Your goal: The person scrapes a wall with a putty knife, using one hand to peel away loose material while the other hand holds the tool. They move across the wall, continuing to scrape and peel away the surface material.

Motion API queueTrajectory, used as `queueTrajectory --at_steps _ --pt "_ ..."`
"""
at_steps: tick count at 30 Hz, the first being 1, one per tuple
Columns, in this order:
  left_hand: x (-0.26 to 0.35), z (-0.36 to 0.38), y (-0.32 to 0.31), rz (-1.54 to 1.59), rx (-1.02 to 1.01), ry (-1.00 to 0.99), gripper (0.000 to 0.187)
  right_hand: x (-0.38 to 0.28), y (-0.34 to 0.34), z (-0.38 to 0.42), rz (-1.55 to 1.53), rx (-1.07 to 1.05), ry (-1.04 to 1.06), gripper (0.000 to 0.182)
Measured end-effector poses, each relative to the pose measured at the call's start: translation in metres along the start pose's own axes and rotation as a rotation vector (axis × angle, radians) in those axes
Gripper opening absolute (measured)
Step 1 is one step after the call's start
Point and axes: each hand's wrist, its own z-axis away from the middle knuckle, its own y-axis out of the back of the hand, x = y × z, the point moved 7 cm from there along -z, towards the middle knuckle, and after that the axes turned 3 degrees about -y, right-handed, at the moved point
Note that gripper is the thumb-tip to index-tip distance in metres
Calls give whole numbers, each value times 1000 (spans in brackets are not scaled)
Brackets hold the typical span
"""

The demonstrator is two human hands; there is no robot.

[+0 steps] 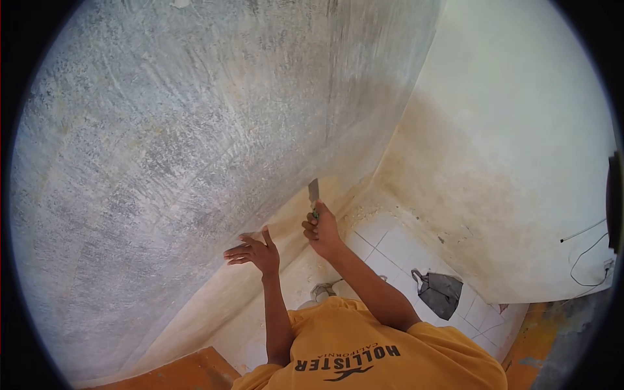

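Note:
A putty knife (pixel 314 190) is gripped by its handle in my right hand (pixel 323 229), its flat blade pointing up against the lower part of the wall. The fingers wrap round the handle and hide most of it. To the left, my left hand (pixel 255 252) is held up at the wall with its fingers spread and nothing in it. The wall (pixel 182 143) is grey and scraped over most of its height, with a smoother yellowish-beige band below, where both hands are.
A pale side wall (pixel 513 130) with brown stains meets the scraped wall in a corner at right. On the white tiled floor (pixel 374 244) lies a dark grey bag (pixel 441 294). A thin cable (pixel 575 270) hangs at far right. Orange surfaces (pixel 188 372) edge the bottom.

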Motion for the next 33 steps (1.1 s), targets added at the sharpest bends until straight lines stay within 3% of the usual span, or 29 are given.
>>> queueTrajectory --at_steps 16,19,22,26,29,32,33 --pt "0 -2 -2 -20 17 -1 105 -1 -3 -7 29 24 56 20" --pt "0 0 -2 -8 7 5 105 16 -24 17 31 10 -24 21" --pt "1 -1 0 -2 -4 6 105 11 -5 -4 -61 179 30 21" --pt "1 -4 1 -3 0 -1 105 6 0 -15 -41 13 16 22" --pt "-1 -1 -4 -7 2 5 105 18 -22 20 14 -23 -20 24" --pt "0 -2 -3 -16 8 5 106 7 7 -19 2 32 139 24" --pt "0 -1 -1 -17 7 -2 106 13 7 -13 4 62 102 24"
